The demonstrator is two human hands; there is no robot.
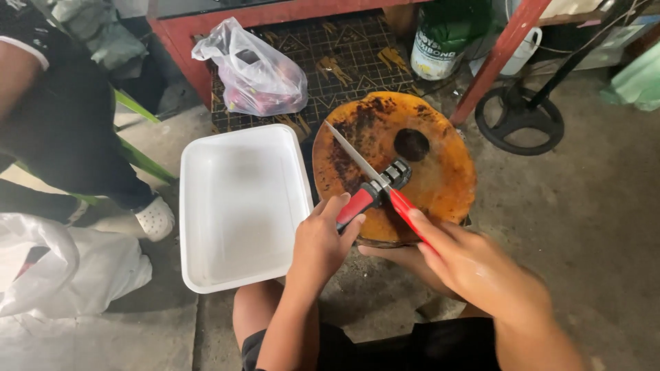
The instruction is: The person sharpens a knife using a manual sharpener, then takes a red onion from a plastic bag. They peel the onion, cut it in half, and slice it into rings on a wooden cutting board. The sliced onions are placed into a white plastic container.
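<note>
Hands work over a round wooden board (440, 175) on the floor (591, 220). Left hand (317, 242) is clamped on the red handle of a sharpener (371, 194), whose dark head rests on the board. Right hand (474, 264) grips the red handle of a knife (364, 165) — its blade crosses the sharpener's head and points up-left. The 2 handles form a V above the board's near edge. Just left of the board lies a white tray (240, 206); behind it, a plastic bag (254, 72) with dark red contents. Another person's leg (62, 130) shows at far left — apart from both hands.
</note>
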